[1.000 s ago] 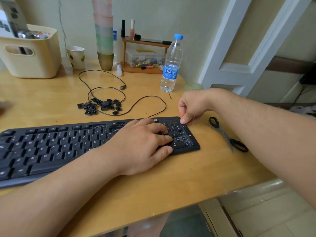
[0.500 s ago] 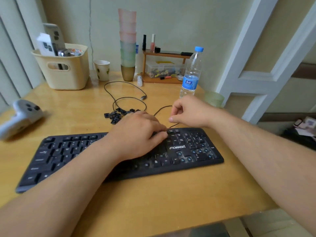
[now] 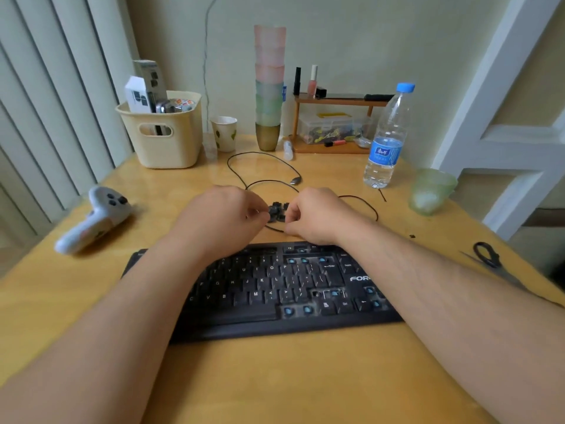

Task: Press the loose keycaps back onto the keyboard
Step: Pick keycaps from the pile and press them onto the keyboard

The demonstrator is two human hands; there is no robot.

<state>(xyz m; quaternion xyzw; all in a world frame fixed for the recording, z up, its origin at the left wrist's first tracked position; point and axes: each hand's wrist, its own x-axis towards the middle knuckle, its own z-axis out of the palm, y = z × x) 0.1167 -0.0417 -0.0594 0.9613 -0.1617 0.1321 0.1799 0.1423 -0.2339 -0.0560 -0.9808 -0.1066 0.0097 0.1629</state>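
Both hands (image 3: 220,215) now seemingly at keycaps (image 3: 276,212)

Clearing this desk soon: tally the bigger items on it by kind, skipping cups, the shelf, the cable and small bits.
Keyboard: 1
Water bottle: 1
Scissors: 1
Game controller: 1
Basket: 1
Total: 5

One keyboard (image 3: 275,289), two hands (image 3: 223,218), one water bottle (image 3: 386,139), perhaps seven stacked cups (image 3: 269,87).
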